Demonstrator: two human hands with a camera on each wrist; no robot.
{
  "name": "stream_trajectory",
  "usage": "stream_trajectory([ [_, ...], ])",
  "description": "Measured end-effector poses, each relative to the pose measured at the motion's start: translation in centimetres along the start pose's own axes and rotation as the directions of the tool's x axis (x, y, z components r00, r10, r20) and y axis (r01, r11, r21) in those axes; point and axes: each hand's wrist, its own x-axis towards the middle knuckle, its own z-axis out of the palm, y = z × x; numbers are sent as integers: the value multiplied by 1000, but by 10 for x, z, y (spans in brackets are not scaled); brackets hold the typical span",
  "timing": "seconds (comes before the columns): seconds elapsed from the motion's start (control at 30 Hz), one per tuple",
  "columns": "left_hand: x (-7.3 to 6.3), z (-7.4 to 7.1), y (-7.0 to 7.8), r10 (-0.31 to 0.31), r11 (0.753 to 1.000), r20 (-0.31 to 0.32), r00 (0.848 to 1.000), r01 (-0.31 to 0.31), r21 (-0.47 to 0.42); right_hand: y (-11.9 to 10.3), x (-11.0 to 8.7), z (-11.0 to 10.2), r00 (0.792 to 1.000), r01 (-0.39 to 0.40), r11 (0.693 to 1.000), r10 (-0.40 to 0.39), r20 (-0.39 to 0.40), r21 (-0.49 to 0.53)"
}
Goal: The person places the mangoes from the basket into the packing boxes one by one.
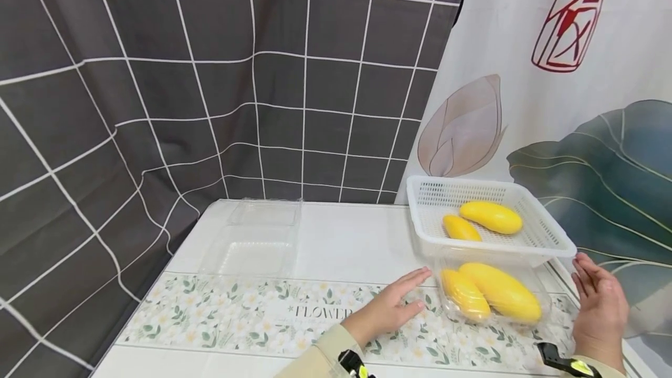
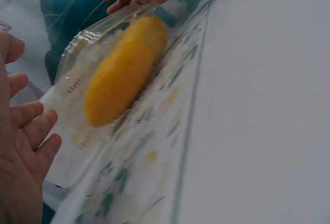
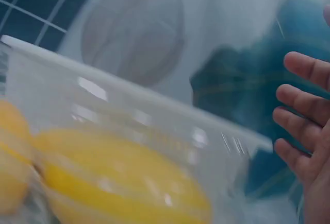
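A clear plastic clamshell box (image 1: pixel 543 284) with two yellow mangoes (image 1: pixel 501 291) inside stands at the table's right, in front of the white basket (image 1: pixel 548 240). My left hand (image 1: pixel 391 307) is just left of the box, fingers extended and holding nothing. On the box's other side my right hand (image 1: pixel 601 305) is raised near the basket's front corner, fingers loosely bent and spread. In the right wrist view that hand (image 3: pixel 309 126) is apart from the box. The left wrist view shows a mango (image 2: pixel 126 72) through clear plastic, beside the left hand (image 2: pixel 26 131).
Two more mangoes (image 1: pixel 490 217) lie in the slotted white basket. Another clear plastic box (image 1: pixel 257 255), with its lid raised, stands at the table's left. A flowered strip (image 1: pixel 220 314) crosses the white table. Dark checked cloth (image 1: pixel 336 86) hangs behind it.
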Motion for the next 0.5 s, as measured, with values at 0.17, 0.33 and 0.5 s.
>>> stream_trajectory([
  [0.17, -7, -48, 5, 142, 988, -223, 964, -125, 91, -13, -15, 40, 935, 333, 880, -261, 241, -339],
  [0.33, -24, -117, 16, 283, 959, -533, 798, -255, 127, -11, -29, 94, 779, 496, 856, -366, 509, -145],
  [0.5, -64, -185, 26, 215, 976, -745, 631, -151, 154, 1, -57, 163, 628, 403, 875, -477, 615, 266],
])
